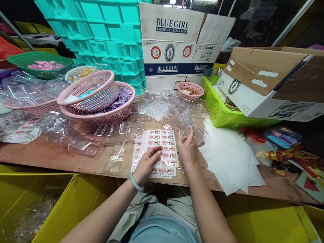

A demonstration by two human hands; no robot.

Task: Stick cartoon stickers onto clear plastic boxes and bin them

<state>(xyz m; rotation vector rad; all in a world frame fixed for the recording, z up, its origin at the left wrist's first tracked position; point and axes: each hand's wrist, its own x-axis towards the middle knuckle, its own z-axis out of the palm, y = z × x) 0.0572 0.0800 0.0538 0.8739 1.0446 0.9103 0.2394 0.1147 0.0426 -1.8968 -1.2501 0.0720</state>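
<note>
A sheet of stickers (165, 156) with cat pictures and pink print lies in front of me, on top of other sheets. Over its left side is my left hand (146, 164), a pale green bangle (136, 182) round the wrist. Its thumb and index finger nearly meet in a pinch; whatever may be between them is too small to make out. Beyond the sheet's right edge, my right hand (187, 147) has its fingers curled on a clear plastic box (199, 133). More clear plastic boxes (177, 108) lie in a loose pile just behind.
Pink baskets (124, 116) with purple and blue pieces stand left, before stacked turquoise crates (113, 37). A small pink basket (191, 96) holds brown pieces. At right are a green basket (215, 114), a cardboard box (263, 84) and white paper sheets (225, 155). Yellow bins (65, 202) sit below the table.
</note>
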